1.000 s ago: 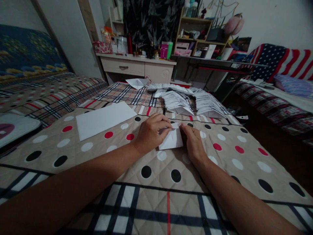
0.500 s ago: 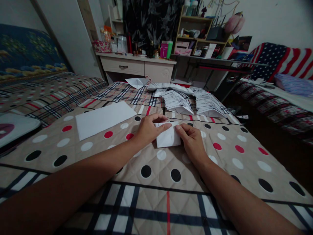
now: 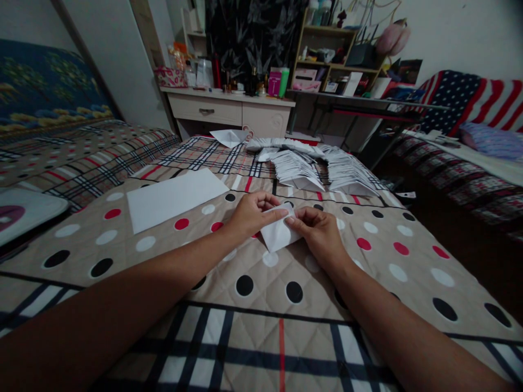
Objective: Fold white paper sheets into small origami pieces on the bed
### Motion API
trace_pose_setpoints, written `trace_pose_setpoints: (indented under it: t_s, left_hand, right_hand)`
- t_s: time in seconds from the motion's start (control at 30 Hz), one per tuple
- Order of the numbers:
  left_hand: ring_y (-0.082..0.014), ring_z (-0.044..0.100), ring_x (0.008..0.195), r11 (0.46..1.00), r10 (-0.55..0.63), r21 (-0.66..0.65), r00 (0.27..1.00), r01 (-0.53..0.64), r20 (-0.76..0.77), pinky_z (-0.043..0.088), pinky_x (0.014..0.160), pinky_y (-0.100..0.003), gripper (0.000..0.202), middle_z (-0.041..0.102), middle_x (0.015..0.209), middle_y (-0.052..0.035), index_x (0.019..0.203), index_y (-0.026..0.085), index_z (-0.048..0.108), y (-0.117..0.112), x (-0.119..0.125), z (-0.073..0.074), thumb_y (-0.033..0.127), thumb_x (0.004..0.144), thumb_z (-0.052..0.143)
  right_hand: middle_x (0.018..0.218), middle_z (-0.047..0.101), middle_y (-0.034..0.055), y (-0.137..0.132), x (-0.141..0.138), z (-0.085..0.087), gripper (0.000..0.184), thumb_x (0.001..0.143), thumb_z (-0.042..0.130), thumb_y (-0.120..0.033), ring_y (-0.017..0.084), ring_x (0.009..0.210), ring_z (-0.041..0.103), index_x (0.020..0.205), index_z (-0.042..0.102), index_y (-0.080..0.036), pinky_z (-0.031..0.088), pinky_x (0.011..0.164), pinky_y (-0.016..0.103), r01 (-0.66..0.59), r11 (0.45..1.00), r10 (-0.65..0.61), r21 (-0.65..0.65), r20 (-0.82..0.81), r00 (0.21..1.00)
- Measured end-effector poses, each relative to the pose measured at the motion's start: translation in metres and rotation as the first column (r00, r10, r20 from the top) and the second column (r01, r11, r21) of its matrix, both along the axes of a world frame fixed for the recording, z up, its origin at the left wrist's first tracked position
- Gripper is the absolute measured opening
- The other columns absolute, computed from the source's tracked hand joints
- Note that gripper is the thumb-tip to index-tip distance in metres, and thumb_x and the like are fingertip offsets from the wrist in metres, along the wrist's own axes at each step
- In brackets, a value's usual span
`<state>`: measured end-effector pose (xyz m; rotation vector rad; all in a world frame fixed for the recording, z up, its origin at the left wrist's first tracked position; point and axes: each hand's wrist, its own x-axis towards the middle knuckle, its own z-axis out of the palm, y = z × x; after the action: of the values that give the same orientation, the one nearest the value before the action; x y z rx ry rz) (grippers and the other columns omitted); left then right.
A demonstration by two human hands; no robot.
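Note:
A small folded white paper [image 3: 279, 234] is held between my two hands, just above or on the dotted bedspread [image 3: 261, 296]; I cannot tell whether it touches. My left hand [image 3: 254, 213] grips its upper left part, thumb across the front and fingers behind. At its upper right edge, my right hand [image 3: 321, 231] pinches the paper between thumb and curled fingers. One corner of the paper points down toward me. To the left lies a stack of flat white paper sheets [image 3: 175, 198].
Beyond my hands lie rows of folded papers [image 3: 296, 171], with another row [image 3: 349, 171] to their right. A single folded sheet [image 3: 229, 138] lies farther back. A white dresser [image 3: 208, 111] stands past the bed, and a second bed [image 3: 457, 179] is on the right.
The folded paper has turned, so a corner now points downward where a straight lower edge was. My right hand has shifted slightly left across its top. The stacks have stayed put.

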<state>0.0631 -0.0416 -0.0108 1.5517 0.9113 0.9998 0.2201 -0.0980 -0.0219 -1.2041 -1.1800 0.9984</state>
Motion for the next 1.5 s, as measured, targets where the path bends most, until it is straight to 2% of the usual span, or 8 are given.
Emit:
trace_pose_setpoints:
  t_s: [0.1, 0.27, 0.33, 0.47, 0.8, 1.03, 1.33, 1.5]
  left_hand:
    - [-0.0123, 0.059, 0.065, 0.992, -0.031, 0.122, 0.993, 0.044, -0.113, 0.045, 0.058, -0.022, 0.030, 0.066, 0.075, -0.0025, 0.084, 0.012, 0.065, -0.003, 0.001, 0.002, 0.037, 0.069, 0.075]
    - [-0.0134, 0.058, 0.072, 0.897, 0.141, 0.441, 0.958, -0.018, -0.249, 0.045, 0.065, -0.024, 0.024, 0.069, 0.086, -0.0048, 0.083, 0.014, 0.068, -0.006, 0.000, 0.004, 0.036, 0.075, 0.070]
    - [-0.0122, 0.056, 0.069, 0.876, 0.160, 0.483, 0.954, -0.019, -0.253, 0.043, 0.062, -0.023, 0.022, 0.068, 0.082, -0.0041, 0.078, 0.014, 0.068, -0.005, -0.001, 0.003, 0.036, 0.075, 0.071]
    - [-0.0099, 0.053, 0.060, 0.911, 0.112, 0.412, 0.977, -0.028, -0.181, 0.040, 0.056, -0.021, 0.021, 0.065, 0.067, -0.0004, 0.075, 0.014, 0.067, -0.003, -0.001, 0.001, 0.034, 0.077, 0.068]
    - [-0.0087, 0.050, 0.057, 0.905, 0.062, 0.426, 0.988, 0.004, -0.141, 0.037, 0.054, -0.020, 0.024, 0.058, 0.060, 0.0021, 0.066, 0.014, 0.061, -0.002, -0.002, 0.001, 0.031, 0.084, 0.058]
    - [-0.0081, 0.044, 0.050, 0.863, 0.227, 0.487, 0.965, -0.137, -0.131, 0.032, 0.049, -0.022, 0.028, 0.051, 0.053, 0.0043, 0.063, 0.015, 0.059, 0.004, -0.006, 0.001, 0.035, 0.081, 0.063]
    - [-0.0087, 0.039, 0.052, 0.832, 0.232, 0.547, 0.953, -0.092, -0.193, 0.028, 0.051, -0.024, 0.042, 0.043, 0.051, 0.0039, 0.057, 0.015, 0.051, 0.008, -0.008, 0.004, 0.041, 0.089, 0.054]
    - [-0.0088, 0.046, 0.055, 0.925, 0.081, 0.379, 0.974, 0.005, -0.212, 0.032, 0.050, -0.021, 0.026, 0.052, 0.061, 0.0035, 0.081, 0.015, 0.061, 0.018, -0.015, -0.004, 0.041, 0.083, 0.062]
  right_hand:
    - [0.060, 0.064, 0.0008, -0.001, -0.001, -0.001, 0.022, 0.064, 0.080, -0.035, 0.011, 0.052, 0.051, 0.067, 0.069, -0.015, 0.037, 0.050, 0.023, -0.047, 0.999, 0.046, 0.016, 0.023, 0.999]
    - [0.063, 0.065, 0.0009, -0.003, -0.004, 0.001, 0.017, 0.068, 0.077, -0.032, 0.011, 0.055, 0.052, 0.071, 0.071, -0.016, 0.037, 0.052, 0.023, -0.071, 0.996, 0.069, 0.063, 0.033, 0.997]
    - [0.063, 0.065, 0.0012, -0.004, -0.005, 0.002, 0.017, 0.070, 0.076, -0.032, 0.011, 0.056, 0.051, 0.072, 0.071, -0.015, 0.037, 0.053, 0.024, -0.057, 0.995, 0.052, 0.076, 0.071, 0.996]
    - [0.063, 0.064, 0.0015, -0.005, -0.006, 0.004, 0.022, 0.074, 0.073, -0.036, 0.011, 0.056, 0.051, 0.072, 0.070, -0.015, 0.036, 0.052, 0.024, -0.023, 0.997, 0.013, 0.077, 0.126, 0.992]
    - [0.063, 0.064, 0.0005, -0.004, -0.005, 0.001, 0.019, 0.075, 0.072, -0.033, 0.009, 0.054, 0.049, 0.076, 0.071, -0.014, 0.035, 0.050, 0.022, -0.116, 0.991, 0.108, 0.067, 0.113, 0.988]
    - [0.053, 0.061, -0.0019, -0.003, -0.002, 0.006, 0.023, 0.066, 0.079, -0.034, 0.008, 0.043, 0.048, 0.073, 0.068, -0.014, 0.036, 0.044, 0.020, -0.118, 0.992, 0.120, -0.046, 0.033, 0.992]
    - [0.042, 0.052, -0.0037, -0.010, -0.010, 0.012, 0.026, 0.076, 0.067, -0.037, 0.006, 0.034, 0.038, 0.064, 0.059, -0.016, 0.024, 0.035, 0.019, -0.048, 0.995, 0.061, -0.090, 0.145, 0.988]
    - [0.043, 0.052, -0.0033, -0.004, 0.000, 0.008, 0.025, 0.081, 0.060, -0.037, 0.008, 0.037, 0.039, 0.067, 0.059, -0.017, 0.026, 0.038, 0.021, 0.061, 0.996, -0.043, -0.059, 0.262, 0.964]
